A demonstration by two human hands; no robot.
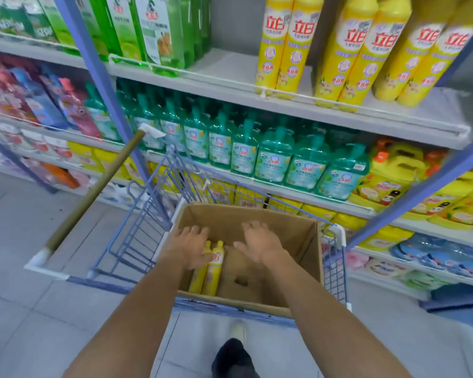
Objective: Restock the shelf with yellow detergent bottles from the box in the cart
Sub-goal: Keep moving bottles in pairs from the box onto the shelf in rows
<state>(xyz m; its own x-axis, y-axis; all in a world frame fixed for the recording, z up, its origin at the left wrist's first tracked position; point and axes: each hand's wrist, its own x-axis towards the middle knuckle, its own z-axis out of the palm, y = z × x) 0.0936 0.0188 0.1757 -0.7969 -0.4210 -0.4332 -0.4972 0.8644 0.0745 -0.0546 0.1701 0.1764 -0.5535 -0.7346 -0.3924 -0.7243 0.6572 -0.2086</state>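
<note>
An open cardboard box (306,241) sits in a blue wire cart (137,236). Two yellow detergent bottles (213,274) lie side by side on the box floor at its left. My left hand (189,246) hovers over their caps with fingers spread, partly hiding them; whether it touches them I cannot tell. My right hand (260,241) reaches into the box to the right of the bottles, fingers apart and holding nothing. Several yellow detergent bottles (347,50) stand on the upper shelf (230,69) at right, with bare shelf to their left.
Green bottles (159,31) stand left of the bare shelf stretch. Teal pump bottles (271,156) fill the shelf below. A brown cart handle (99,186) slants up at left. Blue shelf uprights (93,64) frame the bay. My shoe (232,356) rests on the tiled floor.
</note>
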